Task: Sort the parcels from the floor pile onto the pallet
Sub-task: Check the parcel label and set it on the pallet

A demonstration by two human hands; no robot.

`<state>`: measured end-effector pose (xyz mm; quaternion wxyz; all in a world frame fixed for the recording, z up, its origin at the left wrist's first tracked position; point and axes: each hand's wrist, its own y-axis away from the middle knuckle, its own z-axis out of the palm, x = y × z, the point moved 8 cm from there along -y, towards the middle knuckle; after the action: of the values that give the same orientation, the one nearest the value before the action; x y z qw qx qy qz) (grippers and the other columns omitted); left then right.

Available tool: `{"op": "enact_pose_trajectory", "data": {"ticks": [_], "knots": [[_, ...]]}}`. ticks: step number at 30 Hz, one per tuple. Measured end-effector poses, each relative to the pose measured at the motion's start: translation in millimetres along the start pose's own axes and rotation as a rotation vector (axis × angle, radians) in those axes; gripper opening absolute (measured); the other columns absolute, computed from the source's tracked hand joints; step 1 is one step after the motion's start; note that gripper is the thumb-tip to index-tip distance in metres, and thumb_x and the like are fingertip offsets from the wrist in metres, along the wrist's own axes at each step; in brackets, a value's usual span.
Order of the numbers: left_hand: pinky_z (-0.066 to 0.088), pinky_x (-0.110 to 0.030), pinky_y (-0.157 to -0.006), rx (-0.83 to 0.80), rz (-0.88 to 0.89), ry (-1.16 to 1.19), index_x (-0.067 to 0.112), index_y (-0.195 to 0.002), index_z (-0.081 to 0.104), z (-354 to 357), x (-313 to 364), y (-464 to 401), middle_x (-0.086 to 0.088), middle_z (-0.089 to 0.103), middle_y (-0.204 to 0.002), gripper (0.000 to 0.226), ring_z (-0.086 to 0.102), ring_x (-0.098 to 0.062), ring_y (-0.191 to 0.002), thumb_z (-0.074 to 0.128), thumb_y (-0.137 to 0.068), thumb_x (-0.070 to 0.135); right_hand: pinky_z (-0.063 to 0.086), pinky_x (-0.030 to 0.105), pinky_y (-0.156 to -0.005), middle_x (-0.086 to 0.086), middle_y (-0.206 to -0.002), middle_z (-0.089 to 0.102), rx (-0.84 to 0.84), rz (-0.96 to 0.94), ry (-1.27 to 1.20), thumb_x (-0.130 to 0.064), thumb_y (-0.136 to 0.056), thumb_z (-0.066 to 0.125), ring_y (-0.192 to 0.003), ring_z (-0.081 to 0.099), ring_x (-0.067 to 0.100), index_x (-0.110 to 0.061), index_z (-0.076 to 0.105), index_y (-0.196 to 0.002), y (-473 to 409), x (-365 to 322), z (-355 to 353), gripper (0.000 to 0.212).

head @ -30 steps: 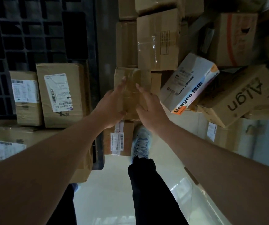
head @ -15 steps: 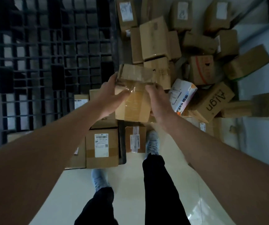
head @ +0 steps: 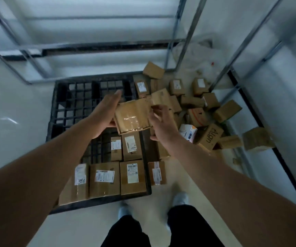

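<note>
Parcel (head: 133,117) held in air between my hands, above pallet's right edge, broad taped face up toward me, nearly square so long axis hard to call. My left hand (head: 106,113) lies flat-fingered against its left side; my right hand (head: 158,122) curls fingers on its right edge. Pallet (head: 75,102) carries five parcels at near right; rest of grid bare. Floor pile (head: 193,107) right of pallet holds many boxes; task looks early.
</note>
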<state>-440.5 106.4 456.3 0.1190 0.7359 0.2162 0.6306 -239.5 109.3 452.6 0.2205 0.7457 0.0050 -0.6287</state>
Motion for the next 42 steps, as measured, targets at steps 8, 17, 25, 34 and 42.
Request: {"op": "enact_pose_trajectory", "data": {"ticks": [8,17,25,34,42], "knots": [[0.053,-0.033,-0.066,0.073,0.026,-0.184,0.029,-0.116,0.058,-19,53,115,-0.006,0.072,-0.100,0.062,0.072,-0.024,-0.087,0.058,-0.083,0.081,0.066,0.042,-0.082,0.003,-0.140,0.048,-0.050,-0.307,0.166,-0.024,-0.101,0.066,-0.120,0.061,0.024,-0.032,0.061,-0.115,89,-98,12,0.017],[0.051,-0.033,-0.069,0.188,0.036,-0.110,0.029,-0.120,0.049,-40,5,205,-0.002,0.065,-0.109,0.070,0.066,-0.020,-0.094,0.069,-0.064,0.067,0.055,0.048,-0.106,0.006,-0.148,0.042,-0.137,-0.289,0.191,-0.011,-0.084,0.085,-0.137,0.049,0.025,-0.028,0.045,-0.149,146,-93,46,0.078],[0.050,-0.033,-0.074,0.166,-0.006,-0.095,0.030,-0.122,0.056,-108,-47,195,-0.008,0.056,-0.125,0.061,0.062,-0.028,-0.105,0.061,-0.069,0.060,0.050,0.032,-0.102,-0.002,-0.150,0.046,-0.180,-0.211,0.252,-0.013,-0.077,0.092,-0.136,0.050,0.022,-0.032,0.044,-0.150,129,-76,130,0.090],[0.046,-0.026,-0.065,0.022,-0.132,0.047,0.032,-0.124,0.057,-201,-126,98,0.002,0.073,-0.102,0.023,0.070,-0.009,-0.080,0.046,-0.105,0.040,0.055,0.042,-0.106,-0.010,-0.152,0.041,-0.095,-0.047,0.274,-0.014,-0.079,0.091,-0.132,0.056,0.011,-0.039,0.027,-0.159,40,-22,251,0.105],[0.050,-0.035,-0.092,-0.010,-0.206,0.119,0.026,-0.145,0.049,-216,-214,-16,0.005,0.069,-0.118,0.038,0.064,-0.014,-0.109,0.048,-0.107,0.032,0.049,0.033,-0.110,-0.016,-0.148,0.046,-0.105,0.116,0.328,-0.006,-0.086,0.083,-0.135,0.051,0.004,-0.039,0.021,-0.164,-78,79,294,0.104]]}}
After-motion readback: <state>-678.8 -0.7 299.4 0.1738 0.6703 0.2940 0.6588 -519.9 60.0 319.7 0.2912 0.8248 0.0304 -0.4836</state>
